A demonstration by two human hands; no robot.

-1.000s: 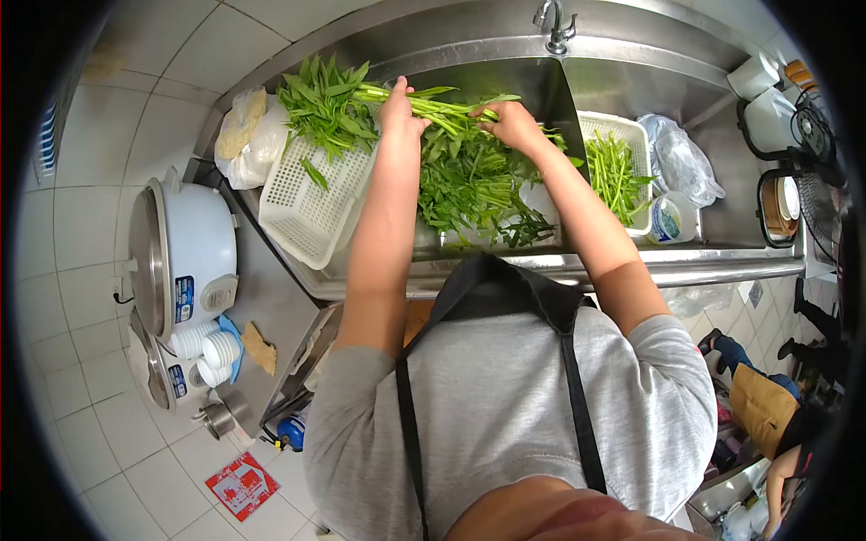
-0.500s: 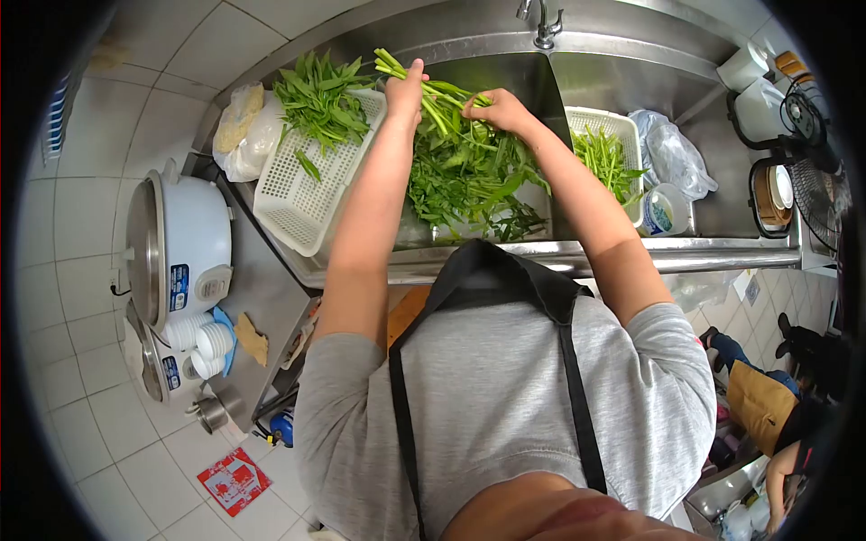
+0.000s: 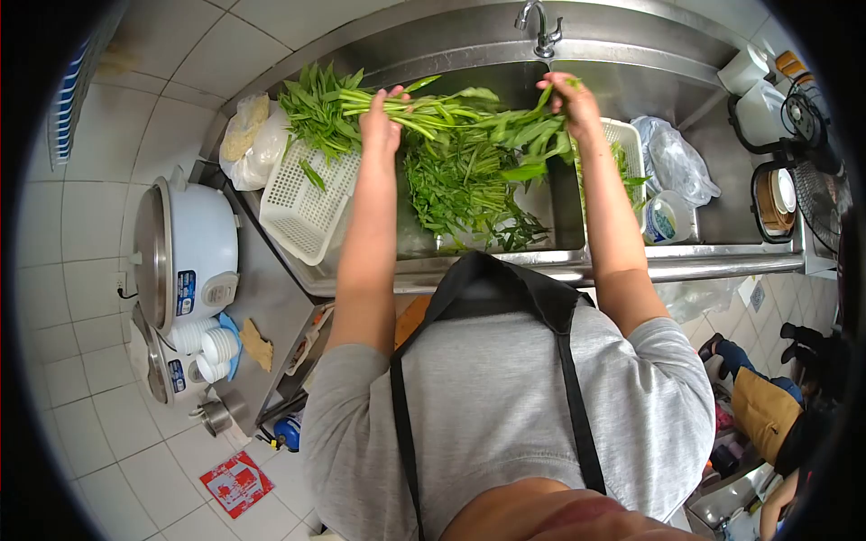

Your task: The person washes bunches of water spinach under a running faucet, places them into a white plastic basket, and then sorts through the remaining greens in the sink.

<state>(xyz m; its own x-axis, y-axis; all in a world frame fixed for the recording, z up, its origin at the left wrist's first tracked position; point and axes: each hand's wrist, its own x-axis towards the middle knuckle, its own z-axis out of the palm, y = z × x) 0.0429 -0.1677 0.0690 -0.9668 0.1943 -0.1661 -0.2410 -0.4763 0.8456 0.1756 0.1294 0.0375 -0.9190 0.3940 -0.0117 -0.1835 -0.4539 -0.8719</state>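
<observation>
My left hand (image 3: 382, 117) is closed round the stems of a bunch of long leafy greens (image 3: 442, 115), stretched sideways above the sink. At the bunch's leafy end, my right hand (image 3: 572, 97) has its fingers bent around a leafy tip. Below, a heap of greens (image 3: 460, 185) lies in the steel sink basin (image 3: 566, 212). Left of it, a white perforated basket (image 3: 302, 203) holds leafy greens (image 3: 320, 108) at its far end. Partly behind my right forearm, a second white basket (image 3: 631, 135) holds cut green stems.
A faucet (image 3: 543, 36) stands at the sink's back edge. Plastic bags (image 3: 677, 158) and a white tub (image 3: 666, 218) sit at the right, a bagged item (image 3: 253, 140) at the left. A rice cooker (image 3: 194, 257) is on the left counter. People are at the lower right.
My right hand has moved right, away from my left hand, to the leafy end. My left hand has shifted slightly left and down, and the bunch now lies more level.
</observation>
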